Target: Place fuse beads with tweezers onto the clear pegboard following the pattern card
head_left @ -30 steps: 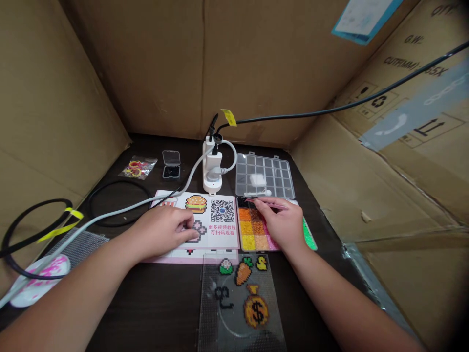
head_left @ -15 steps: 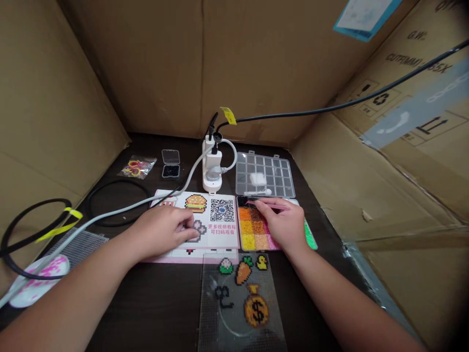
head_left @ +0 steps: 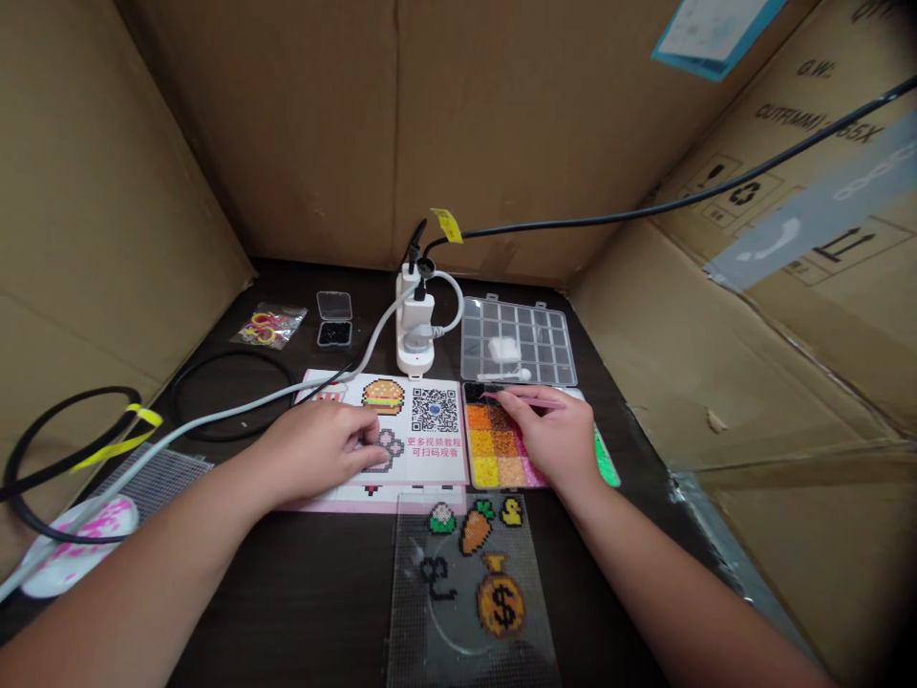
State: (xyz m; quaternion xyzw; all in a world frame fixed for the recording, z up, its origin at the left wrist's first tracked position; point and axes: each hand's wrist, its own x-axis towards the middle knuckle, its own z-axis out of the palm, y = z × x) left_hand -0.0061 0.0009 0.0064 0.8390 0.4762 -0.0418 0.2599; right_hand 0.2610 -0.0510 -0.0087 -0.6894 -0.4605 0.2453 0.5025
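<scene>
My left hand [head_left: 326, 449] rests on a printed pattern sheet [head_left: 437, 468], its fingers curled in. Whatever those fingers may hold is hidden. Pink tweezers [head_left: 534, 399] are pinched in my right hand [head_left: 559, 440], which lies over the bead box [head_left: 494, 444]. The tweezers' tips reach into the black beads [head_left: 476, 393] in a far left compartment. Orange, brown, yellow, pink and green beads show in other compartments. Nearer me lies a clear pegboard [head_left: 458, 659] bearing a carrot, a duck, a money bag, a small green-and-white figure and a partial black outline.
Behind the sheet stands a white power strip [head_left: 414, 358] with plugs; its grey cable [head_left: 250, 409] crosses the sheet's corner. The box's clear lid [head_left: 520, 325] lies folded back. At left are a small black-bead case [head_left: 334, 333], a bagged item [head_left: 268, 327] and a white-and-pink dish [head_left: 78, 545]. Cardboard walls surround the table.
Hardly anything differs. Both hands stay in place, with the tweezers' tips still at the black beads.
</scene>
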